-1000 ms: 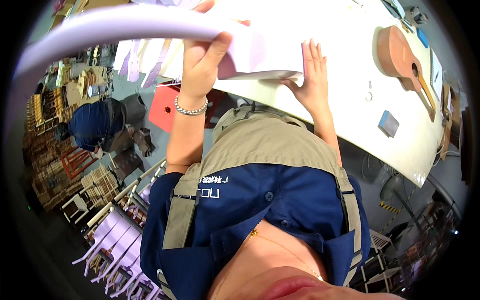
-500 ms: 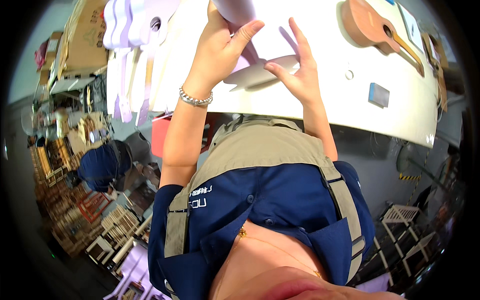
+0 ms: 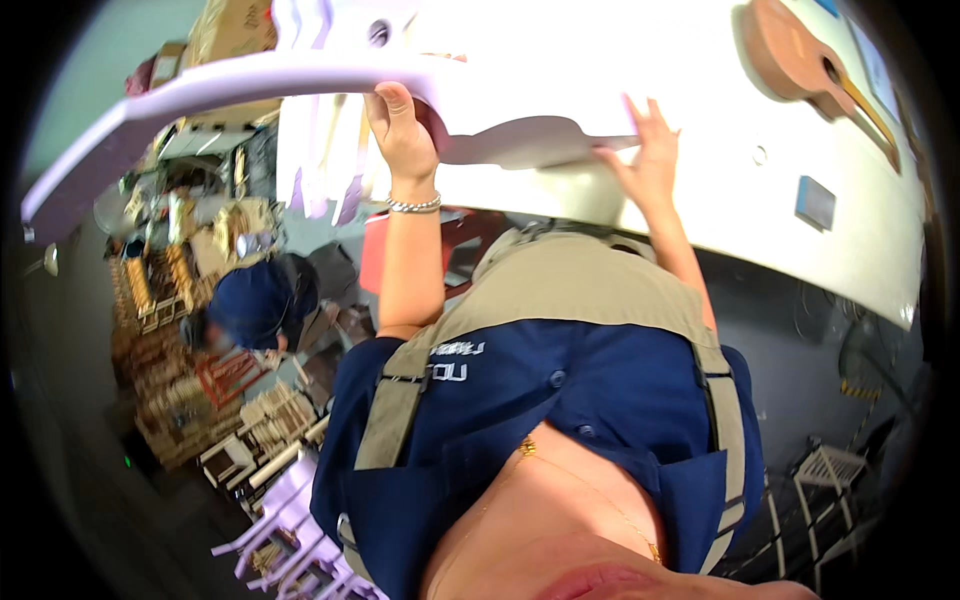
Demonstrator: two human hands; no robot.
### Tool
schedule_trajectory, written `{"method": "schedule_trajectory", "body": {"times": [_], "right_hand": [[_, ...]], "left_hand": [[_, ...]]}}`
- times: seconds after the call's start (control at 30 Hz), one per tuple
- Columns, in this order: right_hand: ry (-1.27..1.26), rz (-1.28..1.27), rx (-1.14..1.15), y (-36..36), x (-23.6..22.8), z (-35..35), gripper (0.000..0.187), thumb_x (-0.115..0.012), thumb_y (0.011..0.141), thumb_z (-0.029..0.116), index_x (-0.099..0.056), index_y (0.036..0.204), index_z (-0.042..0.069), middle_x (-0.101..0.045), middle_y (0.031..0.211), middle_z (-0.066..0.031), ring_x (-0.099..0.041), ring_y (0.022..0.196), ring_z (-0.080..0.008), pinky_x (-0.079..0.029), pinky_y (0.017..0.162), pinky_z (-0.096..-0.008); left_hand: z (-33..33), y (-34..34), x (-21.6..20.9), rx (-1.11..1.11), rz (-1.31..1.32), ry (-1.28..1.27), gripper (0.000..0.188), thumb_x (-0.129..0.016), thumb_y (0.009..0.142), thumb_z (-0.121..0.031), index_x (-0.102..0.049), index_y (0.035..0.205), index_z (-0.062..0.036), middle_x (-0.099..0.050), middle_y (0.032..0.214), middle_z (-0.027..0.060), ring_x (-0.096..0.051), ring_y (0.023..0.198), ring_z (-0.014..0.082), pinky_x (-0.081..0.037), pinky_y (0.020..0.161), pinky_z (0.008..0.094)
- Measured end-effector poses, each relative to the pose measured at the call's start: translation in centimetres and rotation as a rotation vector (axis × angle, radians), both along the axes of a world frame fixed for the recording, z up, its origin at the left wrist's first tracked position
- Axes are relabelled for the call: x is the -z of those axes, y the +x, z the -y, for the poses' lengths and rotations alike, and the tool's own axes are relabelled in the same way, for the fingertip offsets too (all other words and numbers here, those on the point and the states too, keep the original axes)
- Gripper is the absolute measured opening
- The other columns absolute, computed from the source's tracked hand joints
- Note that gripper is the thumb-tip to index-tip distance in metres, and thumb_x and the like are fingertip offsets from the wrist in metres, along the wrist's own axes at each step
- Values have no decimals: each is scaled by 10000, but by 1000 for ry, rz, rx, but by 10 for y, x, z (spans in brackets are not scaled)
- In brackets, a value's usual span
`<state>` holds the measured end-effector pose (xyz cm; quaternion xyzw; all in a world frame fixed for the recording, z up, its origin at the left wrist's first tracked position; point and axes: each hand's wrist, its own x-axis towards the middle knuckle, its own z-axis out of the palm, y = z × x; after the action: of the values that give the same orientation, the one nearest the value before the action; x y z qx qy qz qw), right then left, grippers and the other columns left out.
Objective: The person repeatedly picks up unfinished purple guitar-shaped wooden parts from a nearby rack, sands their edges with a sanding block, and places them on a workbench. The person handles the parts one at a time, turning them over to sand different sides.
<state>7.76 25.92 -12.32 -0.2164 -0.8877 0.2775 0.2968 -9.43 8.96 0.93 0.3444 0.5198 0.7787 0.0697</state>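
Lilac ukulele (image 3: 515,142) lies over the white worktable (image 3: 710,190), its neck (image 3: 250,77) jutting past the table's left end. Near the table's front edge, the left hand (image 3: 408,142) grips the neck, while the right hand (image 3: 652,165), spread wide, touches the tail end. At the table's right rest a brown ukulele (image 3: 785,55) and blue-grey block (image 3: 815,203).

Bright light washes the smooth cream-white tabletop (image 3: 740,210) beneath the right hand (image 3: 648,158); grey floor (image 3: 765,400) lies to that hand's lower right. Far left of the left hand (image 3: 408,145) stands a pale grey-green wall (image 3: 100,95).
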Motion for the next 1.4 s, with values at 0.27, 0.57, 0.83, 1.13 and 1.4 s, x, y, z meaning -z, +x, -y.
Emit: {"method": "schedule_trajectory", "body": {"times": [0.27,0.57,0.83,1.13,1.4], "right_hand": [[-1123,-236,-111,9,39,19,456,-672,771,153,-447,1134,-9,-512,1118,-119,-474,1071,-206,-365,924,-341],[-1223,-444,-52,-6,8,15,466,-487,902,355,-463,1190,-11,-553,1061,-79,-508,986,-143,-395,858,-267],[-977,-247,-134,-8,-4,24,806,-128,832,681,-366,1333,96,-529,937,-36,-462,827,-122,-366,709,-227],[-1207,-262,-125,-11,-24,23,823,-39,837,644,-303,1348,55,-394,1318,-132,-366,1201,-220,-276,996,-314],[-1506,-440,63,-13,16,12,874,-80,820,667,-297,1327,-11,-407,1309,-137,-387,1198,-241,-305,1008,-355]], "left_hand": [[52,-3,19,-280,161,71,748,-404,781,-652,-531,983,57,-599,913,158,-584,876,279,-447,837,399],[79,-2,20,-352,344,55,720,-460,791,-609,-381,1263,-71,-487,1189,196,-479,1102,316,-381,955,435],[127,-16,60,-397,655,-27,588,-404,891,-438,-314,1321,-48,-488,1210,159,-506,1080,243,-415,928,361],[129,-10,55,-354,712,-110,591,-409,897,-446,-311,1323,-49,-518,1164,157,-559,981,233,-476,837,355],[99,11,25,-285,564,-112,557,-432,910,-378,-306,1327,-33,-474,1216,193,-505,1084,279,-428,903,401]]}}
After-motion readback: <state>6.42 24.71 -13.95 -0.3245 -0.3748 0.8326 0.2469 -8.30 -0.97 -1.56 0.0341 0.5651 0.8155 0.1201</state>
